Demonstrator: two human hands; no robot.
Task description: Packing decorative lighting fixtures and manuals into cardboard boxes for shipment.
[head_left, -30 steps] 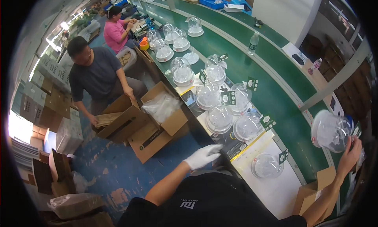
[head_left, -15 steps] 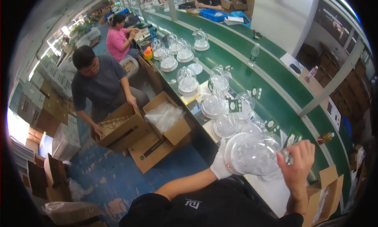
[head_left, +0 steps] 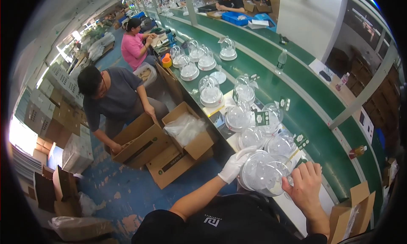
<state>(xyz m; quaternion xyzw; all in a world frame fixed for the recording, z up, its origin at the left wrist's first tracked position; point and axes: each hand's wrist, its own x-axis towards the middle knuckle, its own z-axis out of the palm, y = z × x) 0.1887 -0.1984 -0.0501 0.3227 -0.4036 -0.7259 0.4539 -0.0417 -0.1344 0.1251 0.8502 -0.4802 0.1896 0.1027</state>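
- Dark green cards (head_left: 301, 141) with pale round emblems and small print stand by the domes between two and four o'clock; the lettering is mostly too small to read.
- At eight o'clock, a brown carton (head_left: 142, 147) bears a black band with pale lettering and a green round mark.
- At six o'clock, a black shirt (head_left: 186, 230) shows a white logo over tiny letters.
- The clear dome (head_left: 259, 173) with a white base is tilted between four and five o'clock.
- The left hand (head_left: 237, 164), gloved white, holds its base edge, fingers nearly straight.
- The bare right hand (head_left: 306, 185) curls at the dome's top; hidden fingertips leave the grip uncertain.
- One second ago the dome was at three o'clock, away from the glove.
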